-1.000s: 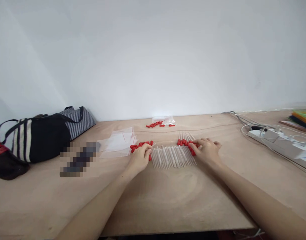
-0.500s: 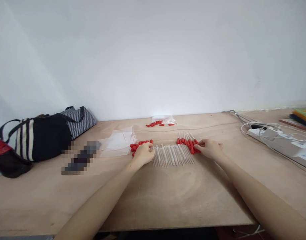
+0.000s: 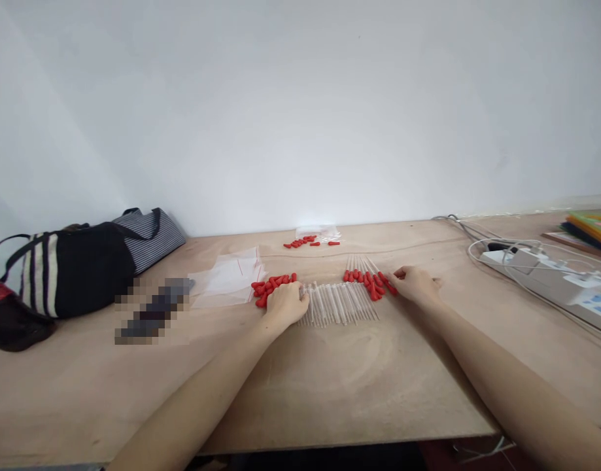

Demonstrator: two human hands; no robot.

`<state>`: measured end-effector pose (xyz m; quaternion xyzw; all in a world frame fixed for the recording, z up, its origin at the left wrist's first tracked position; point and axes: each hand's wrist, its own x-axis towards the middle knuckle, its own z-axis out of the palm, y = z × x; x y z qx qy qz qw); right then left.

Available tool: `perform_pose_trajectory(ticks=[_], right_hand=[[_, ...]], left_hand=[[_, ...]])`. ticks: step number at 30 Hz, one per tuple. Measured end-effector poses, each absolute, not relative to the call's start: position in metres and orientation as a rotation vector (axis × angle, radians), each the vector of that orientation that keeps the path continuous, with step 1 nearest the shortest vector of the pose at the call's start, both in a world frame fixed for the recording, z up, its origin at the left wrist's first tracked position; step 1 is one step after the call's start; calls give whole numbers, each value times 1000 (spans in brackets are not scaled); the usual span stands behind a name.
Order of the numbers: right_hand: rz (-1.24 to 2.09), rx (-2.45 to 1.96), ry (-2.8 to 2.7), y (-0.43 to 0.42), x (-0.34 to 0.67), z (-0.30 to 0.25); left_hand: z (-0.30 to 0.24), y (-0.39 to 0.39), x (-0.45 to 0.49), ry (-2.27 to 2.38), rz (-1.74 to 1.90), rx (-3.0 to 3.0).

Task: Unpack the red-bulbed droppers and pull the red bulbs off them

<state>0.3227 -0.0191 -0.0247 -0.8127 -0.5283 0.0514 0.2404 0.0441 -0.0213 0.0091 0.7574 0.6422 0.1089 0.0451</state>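
A row of clear glass tubes [image 3: 342, 304] lies side by side on the wooden table [image 3: 329, 379]. My left hand [image 3: 286, 304] rests curled at the row's left end, fingers closed on a tube end next to a heap of loose red rubber caps [image 3: 269, 286]. My right hand [image 3: 414, 282] sits at the right end, fingertips pinched against several finished droppers with red caps [image 3: 369, 282], whose glass stems point away from me.
Clear plastic bags [image 3: 229, 280] lie left of the caps. A small bag with more red caps [image 3: 312, 239] is near the wall. A striped tote bag [image 3: 69, 268] stands far left. A power strip with cables [image 3: 560, 278] and stacked coloured sheets [image 3: 592, 227] are at right.
My left hand has shifted slightly right onto the tubes' left end. My right hand has moved a little back and right along the capped droppers.
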Motion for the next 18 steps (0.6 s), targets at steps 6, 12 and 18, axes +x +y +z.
perform_pose_trajectory(ticks=[6,12,18], right_hand=[[283,-2264,-1406,-10,317,-25],[323,-2237,-1412,-5,308,-25],[285,-2170,-1376,-6,307,-21]], left_hand=[[7,-20,44,1977,316,2345],[6,-21,43,1984,326,2353],[10,-24,39,1987,379,2351]])
